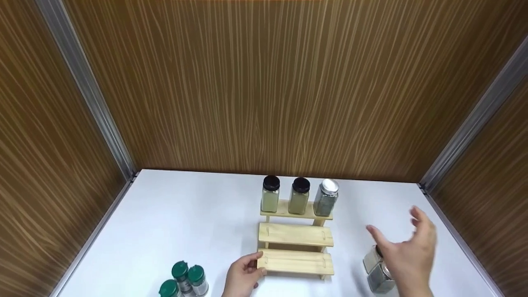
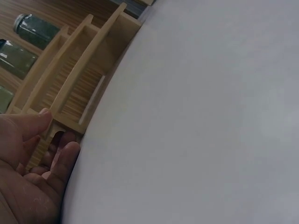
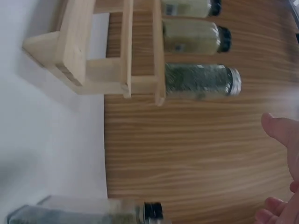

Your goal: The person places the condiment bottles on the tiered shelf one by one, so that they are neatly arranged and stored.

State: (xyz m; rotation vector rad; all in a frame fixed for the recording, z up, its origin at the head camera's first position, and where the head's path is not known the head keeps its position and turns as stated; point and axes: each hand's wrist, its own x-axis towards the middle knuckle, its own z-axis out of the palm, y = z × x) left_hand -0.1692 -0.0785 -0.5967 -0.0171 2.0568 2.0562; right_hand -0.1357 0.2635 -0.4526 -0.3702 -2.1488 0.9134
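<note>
A: What are the largest elements shown?
B: Wood-grain walls (image 1: pixel 264 82) enclose a white desk (image 1: pixel 173 222). At its centre stands a three-step wooden rack (image 1: pixel 295 238), the top step toward the back wall.

A: What does the rack carry?
B: The top step holds three upright jars in a row: two black-capped jars (image 1: pixel 270 194) of pale contents, and at the right a silver-capped jar (image 1: pixel 326 198) of dark contents. The two lower steps are bare.

A: Where do the hands lie?
B: The left hand (image 1: pixel 242 275) holds the left end of the lowest step, its fingers (image 2: pixel 35 122) curled against the wood with the thumb on the step's top. The right hand (image 1: pixel 408 251) hovers above the desk to the right of the rack, its fingers spread apart and gripping nothing.

A: Which items lie nearest the right hand?
B: Two glass jars (image 1: pixel 377 270) stand just below it, side by side on the desk, partly hidden by the palm.

A: And the smallest group?
B: Three green-capped shakers (image 1: pixel 184 280) stand clustered at the near left edge, apart from the rack.
</note>
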